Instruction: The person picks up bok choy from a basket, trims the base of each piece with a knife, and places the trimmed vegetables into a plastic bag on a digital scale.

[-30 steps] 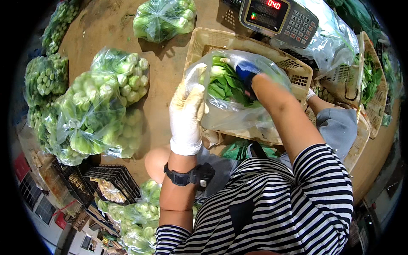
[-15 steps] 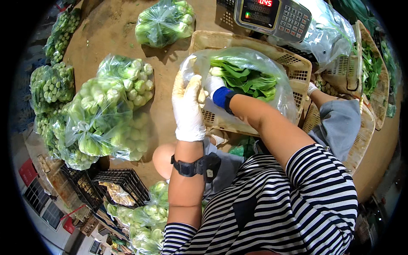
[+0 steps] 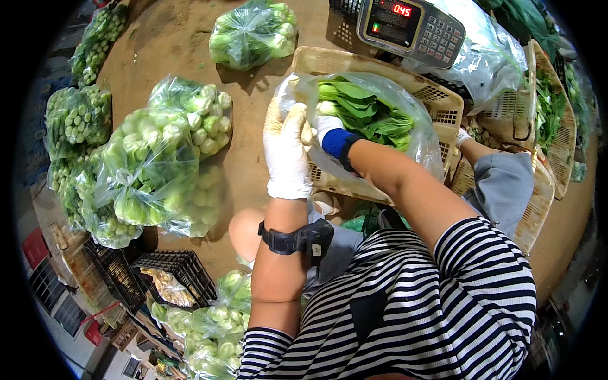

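A clear plastic bag (image 3: 427,140) lies open inside a cream plastic crate (image 3: 318,58). Leafy green bok choy (image 3: 367,111) fills it, white stems toward the left. At the bag's left edge, my left hand (image 3: 287,152) in a white glove pinches the plastic between thumb and fingers. My right hand (image 3: 328,126), gloved in white with a blue cuff, reaches into the bag's mouth beside the bok choy stems. Its fingers are hidden there, so their grip does not show.
Beyond the crate stands a scale display (image 3: 410,30) with lit red digits. Filled bags of bok choy (image 3: 149,168) are piled at left, and one filled bag (image 3: 253,35) sits farther off. A black crate (image 3: 174,278) is lower left. Another crate (image 3: 506,114) stands at right.
The view has shifted slightly. My left hand still grips the bag's edge, and my right hand stays inside by the stems. The bok choy leaves lie slightly differently.
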Demonstrator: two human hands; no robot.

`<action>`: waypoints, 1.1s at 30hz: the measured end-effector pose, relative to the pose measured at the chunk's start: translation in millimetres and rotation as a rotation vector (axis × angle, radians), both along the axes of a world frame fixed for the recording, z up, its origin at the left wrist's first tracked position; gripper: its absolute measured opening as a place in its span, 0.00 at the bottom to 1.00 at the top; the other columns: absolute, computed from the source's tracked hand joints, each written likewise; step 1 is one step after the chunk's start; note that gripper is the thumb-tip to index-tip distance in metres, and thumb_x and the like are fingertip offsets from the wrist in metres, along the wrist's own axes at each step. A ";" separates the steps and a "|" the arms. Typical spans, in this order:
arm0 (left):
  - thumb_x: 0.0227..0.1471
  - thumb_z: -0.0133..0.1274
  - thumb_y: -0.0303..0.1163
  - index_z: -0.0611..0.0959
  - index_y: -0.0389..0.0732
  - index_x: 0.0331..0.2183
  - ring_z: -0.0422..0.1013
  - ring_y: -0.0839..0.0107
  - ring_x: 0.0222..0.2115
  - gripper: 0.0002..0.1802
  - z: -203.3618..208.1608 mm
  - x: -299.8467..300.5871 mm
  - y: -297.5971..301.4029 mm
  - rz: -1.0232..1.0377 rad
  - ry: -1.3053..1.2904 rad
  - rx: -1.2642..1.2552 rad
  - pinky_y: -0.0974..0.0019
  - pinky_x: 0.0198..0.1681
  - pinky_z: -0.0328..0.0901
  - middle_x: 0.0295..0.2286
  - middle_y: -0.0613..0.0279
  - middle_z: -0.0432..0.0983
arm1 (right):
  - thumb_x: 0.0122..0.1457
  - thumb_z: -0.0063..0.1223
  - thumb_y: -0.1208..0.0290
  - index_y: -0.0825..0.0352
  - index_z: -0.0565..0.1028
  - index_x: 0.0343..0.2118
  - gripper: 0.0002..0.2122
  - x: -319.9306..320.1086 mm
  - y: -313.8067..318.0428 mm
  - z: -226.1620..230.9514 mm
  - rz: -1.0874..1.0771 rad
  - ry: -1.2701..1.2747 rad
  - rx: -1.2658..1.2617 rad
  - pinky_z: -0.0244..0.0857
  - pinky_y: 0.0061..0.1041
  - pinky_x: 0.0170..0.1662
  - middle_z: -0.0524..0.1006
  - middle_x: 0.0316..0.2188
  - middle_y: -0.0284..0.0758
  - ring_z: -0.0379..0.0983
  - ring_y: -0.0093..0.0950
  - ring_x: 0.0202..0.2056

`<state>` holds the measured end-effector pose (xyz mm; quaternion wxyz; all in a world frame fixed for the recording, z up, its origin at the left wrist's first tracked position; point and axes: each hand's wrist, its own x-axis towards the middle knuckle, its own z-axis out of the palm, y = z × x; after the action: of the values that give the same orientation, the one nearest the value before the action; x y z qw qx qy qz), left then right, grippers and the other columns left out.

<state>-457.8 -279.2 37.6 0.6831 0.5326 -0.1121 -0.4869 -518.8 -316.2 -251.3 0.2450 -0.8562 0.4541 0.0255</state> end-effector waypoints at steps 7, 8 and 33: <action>0.53 0.44 0.24 0.72 0.43 0.49 0.54 0.88 0.14 0.20 -3.0 4.8 -2.5 0.049 -0.055 0.028 0.81 0.20 0.58 0.22 0.74 0.69 | 0.52 0.45 0.64 0.62 0.77 0.35 0.12 11.5 -13.5 17.0 0.325 0.216 -0.040 0.64 0.34 0.38 0.77 0.32 0.40 0.73 0.36 0.36; 0.52 0.44 0.24 0.72 0.43 0.49 0.54 0.88 0.14 0.20 -2.3 3.3 -5.8 0.046 -0.064 0.025 0.81 0.19 0.57 0.22 0.74 0.69 | 0.52 0.46 0.67 0.62 0.78 0.33 0.10 11.4 -22.4 23.4 0.375 0.300 -0.180 0.66 0.35 0.35 0.78 0.31 0.41 0.75 0.35 0.34; 0.51 0.47 0.24 0.73 0.42 0.48 0.59 0.89 0.20 0.20 4.2 -1.3 -7.0 0.002 -0.119 0.026 0.84 0.18 0.53 0.38 0.68 0.73 | 0.43 0.49 0.73 0.60 0.72 0.35 0.12 -48.2 -24.3 82.6 0.086 0.023 -0.205 0.59 0.33 0.43 0.71 0.38 0.33 0.67 0.32 0.42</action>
<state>-459.1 -286.1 41.8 0.6688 0.5697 -0.1458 -0.4550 -566.9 -340.5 -168.7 0.1495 -0.8952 0.4199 -0.0010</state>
